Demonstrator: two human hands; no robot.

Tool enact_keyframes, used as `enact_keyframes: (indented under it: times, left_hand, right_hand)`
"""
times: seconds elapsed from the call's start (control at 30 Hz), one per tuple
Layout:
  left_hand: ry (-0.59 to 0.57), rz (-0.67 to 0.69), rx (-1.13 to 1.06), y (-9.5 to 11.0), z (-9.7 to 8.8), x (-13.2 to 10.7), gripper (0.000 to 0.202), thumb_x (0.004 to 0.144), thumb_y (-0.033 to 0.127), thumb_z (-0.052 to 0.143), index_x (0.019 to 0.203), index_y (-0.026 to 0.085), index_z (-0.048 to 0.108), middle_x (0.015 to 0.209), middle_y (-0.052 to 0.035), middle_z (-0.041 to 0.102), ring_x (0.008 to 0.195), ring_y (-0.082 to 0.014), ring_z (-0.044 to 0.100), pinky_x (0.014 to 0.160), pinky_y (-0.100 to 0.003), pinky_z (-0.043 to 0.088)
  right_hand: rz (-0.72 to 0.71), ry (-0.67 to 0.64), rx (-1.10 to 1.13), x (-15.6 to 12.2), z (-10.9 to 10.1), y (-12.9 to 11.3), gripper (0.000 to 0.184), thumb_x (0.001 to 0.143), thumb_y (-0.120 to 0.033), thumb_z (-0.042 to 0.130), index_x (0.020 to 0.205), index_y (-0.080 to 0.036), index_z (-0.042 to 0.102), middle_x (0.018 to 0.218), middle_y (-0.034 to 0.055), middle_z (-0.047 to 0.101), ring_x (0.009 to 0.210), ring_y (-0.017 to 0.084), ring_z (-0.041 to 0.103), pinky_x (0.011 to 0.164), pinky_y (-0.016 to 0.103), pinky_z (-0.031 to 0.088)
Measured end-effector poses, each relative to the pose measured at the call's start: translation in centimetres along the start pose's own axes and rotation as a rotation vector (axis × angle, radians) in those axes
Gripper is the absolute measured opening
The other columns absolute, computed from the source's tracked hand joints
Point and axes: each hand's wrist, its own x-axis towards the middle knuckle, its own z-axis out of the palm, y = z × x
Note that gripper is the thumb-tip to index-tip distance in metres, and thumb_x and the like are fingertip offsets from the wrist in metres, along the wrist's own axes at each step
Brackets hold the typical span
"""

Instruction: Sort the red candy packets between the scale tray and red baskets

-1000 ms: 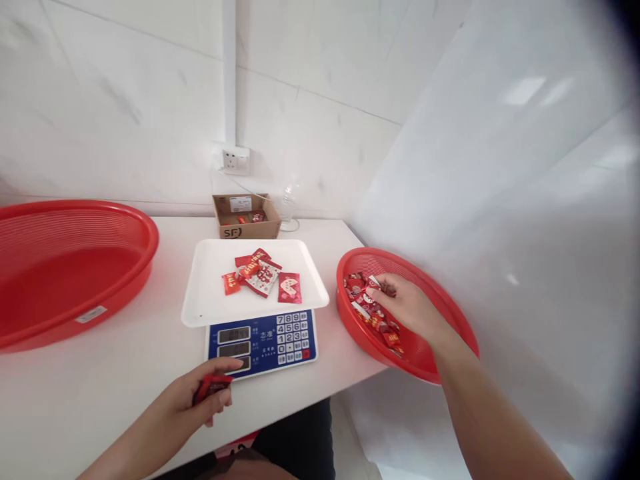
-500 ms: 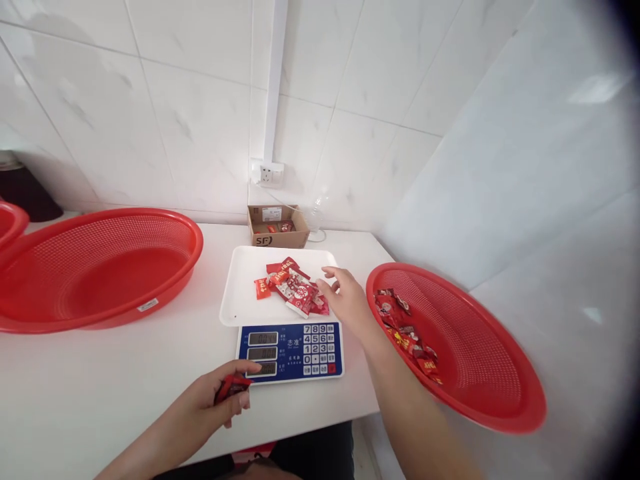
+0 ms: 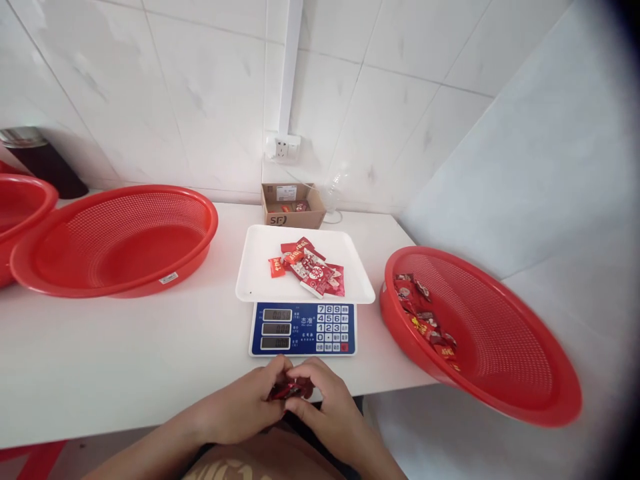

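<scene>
My left hand [image 3: 250, 403] is closed around a dark red candy packet [image 3: 286, 391] in front of the scale, by the table's near edge. Against it, the curled fingers of my right hand [image 3: 327, 403] pinch the same packet from the other side. Fingers cover much of the packet, so I cannot tell whether it is one or more. Beyond my hands stands a blue-and-white digital scale [image 3: 305, 330]. On its white tray [image 3: 255, 263] lies a loose pile of red and pink candy packets [image 3: 314, 270], with a small orange-red one [image 3: 276, 267] at the left.
At the right, a tilted red basket [image 3: 505, 320] holds several red packets [image 3: 425, 320] along its left side. Another red basket [image 3: 120, 290] sits on the left, beside a further one [image 3: 30, 193] and a dark flask [image 3: 50, 160]. A cardboard box [image 3: 300, 219] stands behind the tray.
My right hand has drawn back from the pile on the tray to meet my left hand. My left hand has moved right with the packet. The view has shifted, too.
</scene>
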Motion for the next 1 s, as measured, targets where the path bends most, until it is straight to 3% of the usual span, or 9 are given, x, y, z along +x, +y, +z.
enact_keyframes:
  times: [0.1, 0.2, 0.3, 0.43, 0.57, 0.67, 0.77, 0.87, 1.0]
  left_hand:
    - [0.014, 0.005, -0.058, 0.0, 0.9, 0.4, 0.017, 0.074, 0.013, 0.048, 0.089, 0.021, 0.043, 0.085, 0.001, 0.057, 0.081, -0.0175, 0.054, 0.072, -0.031, 0.042]
    - [-0.015, 0.068, -0.135, 0.2, 1.0, 0.4, 0.022, 0.076, 0.012, 0.049, 0.094, 0.022, 0.042, 0.089, 0.0006, 0.06, 0.083, -0.0164, 0.056, 0.074, -0.03, 0.043]
    - [-0.013, 0.104, -0.098, 0.8, 0.0, 0.0, 0.022, 0.084, 0.025, 0.049, 0.105, 0.022, 0.044, 0.095, -0.0024, 0.062, 0.081, -0.0157, 0.057, 0.072, -0.029, 0.045]
    - [0.257, 0.123, 0.204, 2.5, -3.0, -0.3, 0.019, 0.087, 0.034, 0.047, 0.1, 0.022, 0.054, 0.099, -0.0031, 0.063, 0.087, -0.018, 0.058, 0.075, -0.029, 0.045]
    - [0.449, 0.202, 0.554, 4.4, -6.7, 1.4, 0.03, 0.088, 0.038, 0.045, 0.113, 0.024, 0.053, 0.115, -0.0059, 0.061, 0.096, -0.0223, 0.059, 0.085, -0.035, 0.045]
    - [0.495, 0.301, 0.84, 5.3, -9.3, 4.5, 0.044, 0.088, 0.032, 0.046, 0.131, 0.021, 0.043, 0.139, -0.0104, 0.046, 0.129, -0.0283, 0.036, 0.104, -0.042, 0.032]
    - [0.411, 0.251, 0.995, 5.7, -11.5, 8.1, 0.07, 0.082, 0.036, 0.057, 0.142, 0.019, 0.027, 0.153, -0.0136, 0.023, 0.14, -0.0331, 0.014, 0.11, -0.048, 0.019]
    - [0.34, 0.256, 1.015, 5.8, -13.0, 10.5, 0.077, 0.077, 0.047, 0.062, 0.141, 0.021, 0.03, 0.149, -0.0141, 0.032, 0.136, -0.0349, 0.024, 0.108, -0.048, 0.023]
    - [0.357, 0.266, 0.994, 5.7, -13.5, 11.4, 0.055, 0.075, 0.049, 0.062, 0.122, 0.022, 0.053, 0.126, -0.0122, 0.053, 0.112, -0.0327, 0.052, 0.092, -0.043, 0.041]
  right_hand:
    - [0.063, 0.045, 0.027, 0.2, 0.8, 0.0, 0.002, 0.079, -0.022, 0.062, 0.079, -0.021, 0.06, 0.08, 0.0012, 0.058, 0.074, 0.015, 0.054, 0.067, 0.027, 0.044]
    - [0.033, 0.078, 0.091, 0.3, 0.4, 0.4, 0.018, 0.082, -0.032, 0.059, 0.068, -0.02, 0.055, 0.075, 0.0004, 0.054, 0.071, 0.015, 0.051, 0.066, 0.027, 0.042]
    - [0.007, 0.113, 0.366, 0.2, -0.3, 1.6, 0.027, 0.08, -0.045, 0.06, 0.072, -0.021, 0.052, 0.08, 0.0013, 0.055, 0.074, 0.016, 0.053, 0.067, 0.028, 0.043]
    - [0.123, 0.074, 0.776, -0.2, -1.0, 4.0, 0.034, 0.075, -0.051, 0.066, 0.075, -0.02, 0.054, 0.077, 0.0021, 0.061, 0.066, 0.014, 0.056, 0.064, 0.028, 0.042]
    - [0.198, -0.092, 0.892, -0.6, -1.1, 6.1, 0.037, 0.068, -0.048, 0.074, 0.073, -0.016, 0.057, 0.063, 0.002, 0.063, 0.054, 0.012, 0.055, 0.056, 0.024, 0.039]
    - [0.181, -0.089, 0.974, -0.6, -1.2, 6.9, 0.036, 0.067, -0.045, 0.076, 0.072, -0.017, 0.055, 0.065, 0.0029, 0.065, 0.055, 0.012, 0.056, 0.054, 0.023, 0.037]
    - [0.141, -0.05, 1.02, -0.4, -1.4, 7.2, 0.036, 0.068, -0.046, 0.075, 0.071, -0.018, 0.054, 0.066, 0.003, 0.065, 0.057, 0.012, 0.056, 0.052, 0.022, 0.037]
    - [0.133, -0.108, 1.011, -0.3, -1.5, 7.6, 0.036, 0.067, -0.047, 0.075, 0.071, -0.018, 0.054, 0.067, 0.0045, 0.065, 0.05, 0.011, 0.053, 0.049, 0.021, 0.036]
    - [0.104, -0.126, 1.089, -0.1, -1.4, 8.4, 0.033, 0.068, -0.044, 0.075, 0.071, -0.017, 0.056, 0.066, 0.0051, 0.065, 0.051, 0.011, 0.053, 0.048, 0.021, 0.035]
